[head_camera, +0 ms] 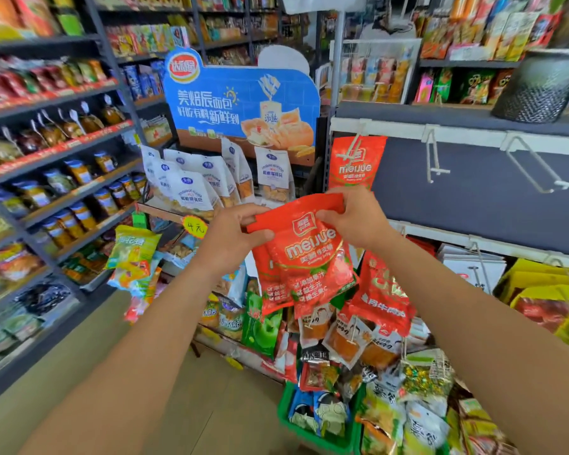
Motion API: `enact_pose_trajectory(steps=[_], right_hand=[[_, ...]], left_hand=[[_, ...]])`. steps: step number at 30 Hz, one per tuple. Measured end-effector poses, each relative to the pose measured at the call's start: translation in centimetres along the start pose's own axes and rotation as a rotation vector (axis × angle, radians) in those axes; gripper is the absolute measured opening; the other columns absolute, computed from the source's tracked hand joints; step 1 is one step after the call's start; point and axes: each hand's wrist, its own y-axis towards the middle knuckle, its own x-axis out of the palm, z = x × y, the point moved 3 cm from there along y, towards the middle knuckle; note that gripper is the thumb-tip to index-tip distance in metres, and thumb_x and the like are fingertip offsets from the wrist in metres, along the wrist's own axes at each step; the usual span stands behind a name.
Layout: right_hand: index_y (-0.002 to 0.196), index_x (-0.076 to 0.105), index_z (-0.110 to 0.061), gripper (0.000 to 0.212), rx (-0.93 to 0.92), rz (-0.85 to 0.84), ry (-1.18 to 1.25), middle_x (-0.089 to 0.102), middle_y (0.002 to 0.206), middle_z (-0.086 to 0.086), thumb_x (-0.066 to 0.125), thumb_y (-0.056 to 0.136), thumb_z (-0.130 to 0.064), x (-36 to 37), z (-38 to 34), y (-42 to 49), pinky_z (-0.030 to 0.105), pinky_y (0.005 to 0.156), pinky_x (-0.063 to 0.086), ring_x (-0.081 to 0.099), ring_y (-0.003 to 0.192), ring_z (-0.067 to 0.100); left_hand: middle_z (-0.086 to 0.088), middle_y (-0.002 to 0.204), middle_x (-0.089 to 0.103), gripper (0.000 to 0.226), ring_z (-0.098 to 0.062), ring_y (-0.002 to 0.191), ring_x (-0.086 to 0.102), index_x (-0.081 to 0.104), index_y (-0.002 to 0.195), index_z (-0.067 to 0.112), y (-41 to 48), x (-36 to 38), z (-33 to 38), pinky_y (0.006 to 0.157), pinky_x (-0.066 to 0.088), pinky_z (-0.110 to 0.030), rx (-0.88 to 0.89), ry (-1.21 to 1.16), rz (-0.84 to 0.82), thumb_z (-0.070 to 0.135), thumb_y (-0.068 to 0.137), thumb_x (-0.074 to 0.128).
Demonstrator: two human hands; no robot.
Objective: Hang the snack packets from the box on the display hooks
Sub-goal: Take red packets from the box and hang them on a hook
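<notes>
Both my hands hold a small stack of red "meijue" snack packets (304, 254) in front of me. My left hand (234, 238) pinches the stack's upper left corner, and my right hand (355, 218) grips its top right edge. Just above, one identical red packet (355, 165) hangs on the leftmost white display hook (353, 151). Two more white hooks (436, 159) (536, 169) to the right stick out bare from the grey panel. No box is clearly visible.
A blue bread display stand (240, 103) with white packets stands behind my left hand. Dark shelves of jars and snacks (63, 178) line the left. Hanging packets (381, 297) and a green basket (319, 435) of snacks fill the lower right. A mesh bin (539, 87) sits up right.
</notes>
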Motion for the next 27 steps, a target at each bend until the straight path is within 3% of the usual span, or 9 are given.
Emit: enact_pose_trajectory(steps=[5, 8, 13, 16, 19, 23, 27], right_hand=[[0.084, 0.067, -0.015, 0.009, 0.009, -0.018, 0.003, 0.07, 0.08, -0.002, 0.067, 0.092, -0.017, -0.8, -0.2, -0.7, 0.027, 0.063, 0.048, 0.063, 0.071, 0.005], [0.09, 0.071, -0.01, 0.011, 0.022, -0.018, -0.015, 0.073, 0.088, -0.001, 0.065, 0.094, -0.019, -1.2, 0.1, -1.0, 0.028, 0.067, 0.053, 0.066, 0.076, 0.01], [0.097, 0.073, -0.018, 0.007, 0.071, 0.084, -0.017, 0.071, 0.085, -0.006, 0.068, 0.092, -0.02, -3.8, 1.5, -1.7, 0.012, 0.059, 0.043, 0.065, 0.074, 0.01], [0.09, 0.067, -0.028, 0.007, 0.106, 0.123, -0.022, 0.069, 0.08, -0.008, 0.068, 0.091, -0.021, -4.9, 2.1, -1.8, 0.023, 0.064, 0.052, 0.066, 0.072, 0.011], [0.093, 0.066, -0.026, 0.001, 0.134, 0.147, -0.045, 0.069, 0.078, -0.002, 0.066, 0.093, -0.026, -5.2, 2.4, -1.1, 0.033, 0.068, 0.052, 0.064, 0.07, 0.016], [0.087, 0.067, -0.021, 0.011, 0.174, 0.195, -0.042, 0.069, 0.074, 0.003, 0.063, 0.094, -0.029, -5.5, 3.2, 0.7, 0.032, 0.062, 0.048, 0.065, 0.068, 0.019], [0.082, 0.066, -0.017, 0.017, 0.241, 0.21, -0.039, 0.065, 0.068, 0.0, 0.062, 0.095, -0.027, -5.6, 4.1, 2.1, 0.028, 0.055, 0.043, 0.061, 0.059, 0.018]], left_hand=[[0.014, 0.089, 0.065, 0.02, 0.017, 0.076, 0.061, 0.068, 0.099, 0.008, -0.4, 0.1, 0.2, 0.06, 0.051, -0.009, -0.001, -0.026, 0.066, -0.003, 0.083, 0.07], [0.013, 0.091, 0.066, 0.017, 0.013, 0.078, 0.061, 0.069, 0.095, 0.013, 0.2, 0.1, 0.1, 0.07, 0.055, -0.015, 0.004, 0.046, 0.136, 0.002, 0.082, 0.073], [0.005, 0.094, 0.071, 0.017, -0.011, 0.086, 0.068, 0.074, 0.097, 0.017, 0.9, -0.4, -1.5, 0.078, 0.058, -0.04, -0.036, 0.112, 0.206, 0.008, 0.084, 0.072], [0.009, 0.089, 0.069, 0.015, -0.013, 0.085, 0.068, 0.074, 0.095, 0.019, 0.9, -0.8, -2.2, 0.08, 0.057, -0.044, -0.01, 0.198, 0.233, 0.01, 0.083, 0.073], [0.011, 0.083, 0.068, 0.013, -0.014, 0.082, 0.067, 0.074, 0.091, 0.022, 0.8, -1.2, -2.5, 0.079, 0.056, -0.044, 0.015, 0.259, 0.251, 0.013, 0.083, 0.074], [0.005, 0.089, 0.07, 0.015, -0.015, 0.084, 0.067, 0.07, 0.087, 0.03, 1.2, -1.5, -3.1, 0.078, 0.056, -0.044, -0.004, 0.259, 0.261, 0.015, 0.084, 0.073], [0.003, 0.091, 0.071, 0.01, -0.016, 0.084, 0.067, 0.073, 0.091, 0.023, 1.7, -1.4, -3.4, 0.077, 0.057, -0.044, -0.004, 0.243, 0.256, 0.016, 0.084, 0.073]])
